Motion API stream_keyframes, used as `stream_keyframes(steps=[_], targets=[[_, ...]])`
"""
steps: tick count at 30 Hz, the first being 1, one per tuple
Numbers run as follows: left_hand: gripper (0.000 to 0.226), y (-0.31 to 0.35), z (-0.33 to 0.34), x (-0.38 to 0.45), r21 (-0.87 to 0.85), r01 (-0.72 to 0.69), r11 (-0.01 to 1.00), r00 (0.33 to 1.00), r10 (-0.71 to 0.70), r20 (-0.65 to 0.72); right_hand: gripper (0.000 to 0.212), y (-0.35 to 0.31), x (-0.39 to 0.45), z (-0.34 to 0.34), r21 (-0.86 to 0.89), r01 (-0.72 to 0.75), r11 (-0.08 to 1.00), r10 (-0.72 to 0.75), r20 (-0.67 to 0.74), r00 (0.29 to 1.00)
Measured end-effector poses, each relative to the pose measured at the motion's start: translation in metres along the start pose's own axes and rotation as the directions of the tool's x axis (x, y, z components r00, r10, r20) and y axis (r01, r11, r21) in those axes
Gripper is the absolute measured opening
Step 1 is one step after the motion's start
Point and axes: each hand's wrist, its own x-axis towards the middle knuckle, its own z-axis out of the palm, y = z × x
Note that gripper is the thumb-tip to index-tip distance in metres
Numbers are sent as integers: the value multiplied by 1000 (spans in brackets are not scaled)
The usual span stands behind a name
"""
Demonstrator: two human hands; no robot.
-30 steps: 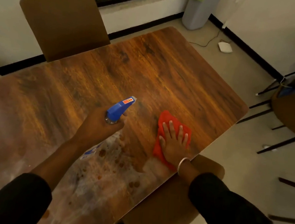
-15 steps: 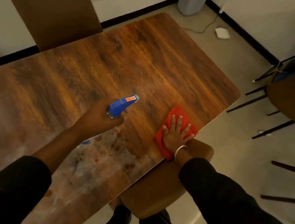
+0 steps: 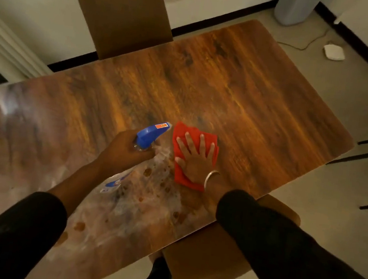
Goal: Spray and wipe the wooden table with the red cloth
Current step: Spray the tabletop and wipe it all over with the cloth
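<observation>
The wooden table (image 3: pixel 240 95) fills most of the view, with wet foamy streaks and brown spots on its near part. My left hand (image 3: pixel 122 148) grips a spray bottle (image 3: pixel 150 134) with a blue trigger head, its nozzle pointing right toward the cloth. The bottle's clear body shows below my wrist. The red cloth (image 3: pixel 180 132) lies flat on the table just right of the nozzle. My right hand (image 3: pixel 195 158) presses on the cloth with fingers spread straight.
A brown chair (image 3: pixel 123 15) stands at the table's far side. Another brown chair (image 3: pixel 210 259) is tucked under the near edge below my right arm. Dark chair legs (image 3: pixel 364 155) stand on the floor at right. A white device (image 3: pixel 334 52) and cable lie on the floor.
My right hand has slid the red cloth left and away from the table's near edge, closer to the spray nozzle. The left hand still holds the bottle in about the same spot.
</observation>
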Motion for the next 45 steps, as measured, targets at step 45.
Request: stream_keyframes(steps=[45], targets=[[31, -72, -39, -163, -133, 273, 953, 938, -294, -182, 67, 56, -38, 19, -402, 818, 411, -796, 279, 537]])
